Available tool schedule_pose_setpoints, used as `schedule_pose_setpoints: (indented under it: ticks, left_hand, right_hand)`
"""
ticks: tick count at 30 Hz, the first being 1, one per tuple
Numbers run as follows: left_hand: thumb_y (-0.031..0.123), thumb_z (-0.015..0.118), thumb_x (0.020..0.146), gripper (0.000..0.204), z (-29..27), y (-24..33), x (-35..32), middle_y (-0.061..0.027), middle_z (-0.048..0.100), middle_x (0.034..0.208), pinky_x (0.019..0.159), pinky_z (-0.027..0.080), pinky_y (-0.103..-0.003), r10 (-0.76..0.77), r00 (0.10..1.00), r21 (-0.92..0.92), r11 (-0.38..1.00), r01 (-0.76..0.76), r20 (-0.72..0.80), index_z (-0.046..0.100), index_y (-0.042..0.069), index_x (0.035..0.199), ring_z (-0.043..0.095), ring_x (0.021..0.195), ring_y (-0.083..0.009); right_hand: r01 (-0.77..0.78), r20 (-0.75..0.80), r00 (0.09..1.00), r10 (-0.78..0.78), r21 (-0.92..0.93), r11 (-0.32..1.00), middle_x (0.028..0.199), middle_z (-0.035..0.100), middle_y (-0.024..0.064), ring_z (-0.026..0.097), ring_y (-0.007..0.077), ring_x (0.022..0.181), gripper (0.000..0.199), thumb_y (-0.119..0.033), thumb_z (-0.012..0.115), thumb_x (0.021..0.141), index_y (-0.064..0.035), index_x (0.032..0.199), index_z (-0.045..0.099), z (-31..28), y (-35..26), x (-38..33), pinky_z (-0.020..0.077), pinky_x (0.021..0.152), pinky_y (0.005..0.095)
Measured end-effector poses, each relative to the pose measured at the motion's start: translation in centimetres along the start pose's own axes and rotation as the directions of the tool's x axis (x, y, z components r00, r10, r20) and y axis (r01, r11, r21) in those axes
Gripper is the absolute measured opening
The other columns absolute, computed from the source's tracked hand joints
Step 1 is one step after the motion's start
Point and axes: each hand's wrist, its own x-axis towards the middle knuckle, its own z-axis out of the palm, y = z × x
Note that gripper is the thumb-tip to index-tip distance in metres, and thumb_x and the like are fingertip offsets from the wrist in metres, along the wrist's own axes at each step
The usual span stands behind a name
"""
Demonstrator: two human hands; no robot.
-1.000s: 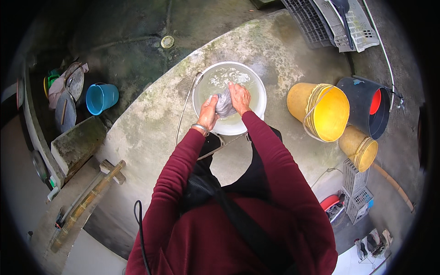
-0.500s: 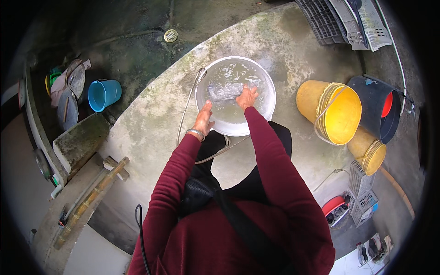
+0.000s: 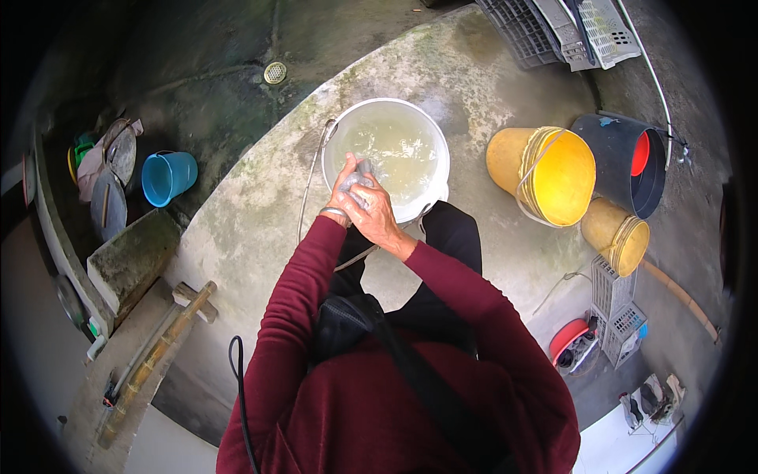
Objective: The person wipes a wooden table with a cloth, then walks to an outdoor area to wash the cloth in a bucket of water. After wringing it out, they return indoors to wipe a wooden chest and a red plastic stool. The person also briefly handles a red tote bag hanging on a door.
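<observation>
A white bucket [image 3: 444, 162] of cloudy water stands in front of me between my knees, a cord tied to its handle. Over its near left rim, my left hand [image 3: 341, 192] and my right hand [image 3: 377, 215] press together around a crumpled, clear-grey plastic bag [image 3: 362, 175]. My right fingers wrap across it from the right, while the left hand closes on it from the left. Part of the bag is hidden by the fingers. A metal bracelet circles my left wrist.
At right stand a large yellow bucket [image 3: 570, 186], a black bucket [image 3: 643, 189] with a red one inside, and a smaller yellow bucket [image 3: 629, 246]. A blue bucket [image 3: 168, 178] sits at left near a concrete block [image 3: 130, 257]. Grey crates [image 3: 588, 31] are at the upper right.
The plastic bag has come out of the water and is bunched between both hands. My right hand moved left and toward me to join the left. The view shifted slightly.
</observation>
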Motion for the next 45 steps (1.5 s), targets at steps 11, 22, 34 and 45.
schedule_pose_setpoints:
  ticks: [11, 22, 34, 45]
  left_hand:
    - [0.036, 0.048, 0.093, 0.03, 0.7, 0.0, 0.7, -0.0065, 0.061, 0.082, 0.068, 0.049, -0.034, 0.208, 0.977, -0.086, 0.973, -0.212, -0.055, 0.058, 0.008, 0.095, 0.06, 0.074, -0.0202]
    - [0.062, 0.041, 0.087, 0.075, 2.2, 0.9, -2.6, -0.0108, 0.028, 0.143, 0.097, 0.029, -0.062, 0.19, 0.928, 0.379, 0.923, -0.059, -0.319, 0.029, 0.008, 0.138, 0.028, 0.13, -0.0333]
    - [0.065, 0.041, 0.084, 0.084, -1.5, -0.1, -2.0, -0.0111, -0.003, 0.152, 0.102, 0.005, -0.068, 0.18, 0.915, 0.409, 0.912, -0.018, -0.362, 0.011, 0.016, 0.146, -0.005, 0.138, -0.0368]
    - [0.056, 0.032, 0.093, 0.064, -0.4, 0.2, -0.7, -0.012, 0.03, 0.141, 0.1, 0.031, -0.057, 0.111, 0.945, 0.18, 0.982, -0.057, -0.307, 0.022, 0.017, 0.143, 0.032, 0.128, -0.0324]
  right_hand:
    - [0.117, -0.3, 0.94, -0.161, -0.159, 0.98, 0.058, 0.055, 0.0203, 0.056, 0.0388, 0.057, 0.028, -0.016, 0.05, 0.088, -0.0013, 0.065, 0.056, 0.9, 3.9, 4.1, 0.0433, 0.052, 0.0444]
    - [-0.43, -0.121, 0.895, 0.429, -0.492, 0.757, 0.121, 0.044, 0.0228, 0.047, 0.0419, 0.106, 0.04, -0.041, 0.048, 0.089, -0.0226, 0.124, 0.048, -5.6, 16.5, 6.1, 0.0403, 0.086, 0.0486]
    - [-0.254, 0.002, 0.918, 0.396, -0.764, 0.593, 0.117, 0.049, 0.0237, 0.052, 0.0391, 0.108, 0.046, -0.009, 0.072, 0.068, -0.0112, 0.109, 0.054, -4.0, 23.4, 6.3, 0.0443, 0.089, 0.0421]
    - [-0.396, 0.149, 0.903, 0.403, -0.074, 0.915, 0.103, 0.049, 0.019, 0.052, 0.033, 0.095, 0.044, -0.009, 0.059, 0.065, 0.0042, 0.107, 0.055, 0.8, 10.8, 2.8, 0.0431, 0.08, 0.0374]
